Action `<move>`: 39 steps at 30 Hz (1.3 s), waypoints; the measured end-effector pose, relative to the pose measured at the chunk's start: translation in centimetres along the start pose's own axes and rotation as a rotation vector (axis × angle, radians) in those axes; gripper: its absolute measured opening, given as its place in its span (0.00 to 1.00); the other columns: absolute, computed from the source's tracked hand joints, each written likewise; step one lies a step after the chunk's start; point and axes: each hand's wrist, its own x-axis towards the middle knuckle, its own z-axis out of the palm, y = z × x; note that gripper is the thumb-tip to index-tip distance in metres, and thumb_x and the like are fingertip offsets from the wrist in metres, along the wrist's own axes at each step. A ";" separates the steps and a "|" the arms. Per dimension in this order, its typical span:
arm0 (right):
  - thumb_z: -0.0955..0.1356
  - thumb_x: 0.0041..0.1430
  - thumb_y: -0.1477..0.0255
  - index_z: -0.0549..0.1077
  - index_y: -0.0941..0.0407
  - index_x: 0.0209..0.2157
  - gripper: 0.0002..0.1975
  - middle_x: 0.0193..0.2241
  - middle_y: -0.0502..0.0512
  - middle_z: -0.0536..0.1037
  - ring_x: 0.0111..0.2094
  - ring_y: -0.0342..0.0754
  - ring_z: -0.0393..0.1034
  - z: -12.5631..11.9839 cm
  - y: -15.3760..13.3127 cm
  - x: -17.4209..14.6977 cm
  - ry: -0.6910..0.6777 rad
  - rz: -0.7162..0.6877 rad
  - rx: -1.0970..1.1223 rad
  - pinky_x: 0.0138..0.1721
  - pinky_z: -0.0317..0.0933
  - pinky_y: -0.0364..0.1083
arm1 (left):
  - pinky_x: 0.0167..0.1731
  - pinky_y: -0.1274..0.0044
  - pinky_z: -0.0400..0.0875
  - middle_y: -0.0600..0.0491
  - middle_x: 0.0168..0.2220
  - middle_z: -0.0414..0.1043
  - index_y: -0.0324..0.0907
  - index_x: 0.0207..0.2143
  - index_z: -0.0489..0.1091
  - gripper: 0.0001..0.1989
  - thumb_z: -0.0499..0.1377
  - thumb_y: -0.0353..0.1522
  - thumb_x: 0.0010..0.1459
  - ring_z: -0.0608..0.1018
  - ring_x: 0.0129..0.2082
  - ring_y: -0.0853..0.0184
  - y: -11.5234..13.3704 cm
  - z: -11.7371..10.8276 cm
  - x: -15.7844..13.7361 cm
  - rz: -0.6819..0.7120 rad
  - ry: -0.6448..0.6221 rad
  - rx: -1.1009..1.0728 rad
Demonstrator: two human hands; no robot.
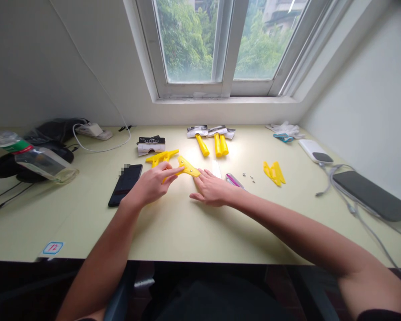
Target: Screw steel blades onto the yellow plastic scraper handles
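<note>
My left hand (155, 183) is closed with finger and thumb on the left end of a flat yellow plastic scraper head (188, 166), which has screws in its face. My right hand (212, 189) lies flat on the table with fingers stretched out, its fingertips at the right end of that scraper head. Behind those fingers is a thin pale blade (216, 168). Another yellow scraper part (162, 156) sits just beyond my left hand. To the right of my right hand are a purple-and-clear case (234, 180) and several small screws (252, 179).
Yellow handles (202, 146) with printed sleeves lie at the back, and yellow plates (274, 173) on the right. A black phone (125, 184) is left of my left hand. A bottle (42, 160), a black box (147, 145), gloves (285, 130) and a power bank (316, 150) with cables surround the table.
</note>
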 end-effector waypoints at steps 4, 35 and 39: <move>0.57 0.67 0.56 0.62 0.66 0.62 0.33 0.68 0.72 0.51 0.70 0.64 0.42 -1.7 1.1 -1.8 0.056 0.006 0.095 0.67 0.41 0.65 | 0.34 0.76 0.69 0.51 0.38 0.69 0.52 0.58 0.70 0.18 0.52 0.34 0.68 0.73 0.32 0.69 0.2 0.2 -0.1 0.019 -0.002 -0.023; 0.72 0.50 0.71 0.73 0.59 0.49 0.22 0.30 0.55 0.79 0.30 0.44 0.69 -3.4 13.3 -10.3 0.569 0.567 1.139 0.27 0.58 0.41 | 0.29 0.78 0.65 0.50 0.40 0.70 0.53 0.58 0.69 0.19 0.55 0.33 0.66 0.74 0.33 0.67 9.8 8.3 15.8 0.268 -0.158 0.142; 0.73 0.51 0.70 0.73 0.59 0.47 0.21 0.32 0.55 0.79 0.30 0.42 0.69 -3.0 13.6 -10.2 0.628 0.531 1.164 0.28 0.59 0.40 | 0.31 0.78 0.66 0.51 0.40 0.69 0.54 0.58 0.69 0.20 0.56 0.33 0.65 0.74 0.32 0.68 9.6 8.0 15.9 0.254 -0.120 0.138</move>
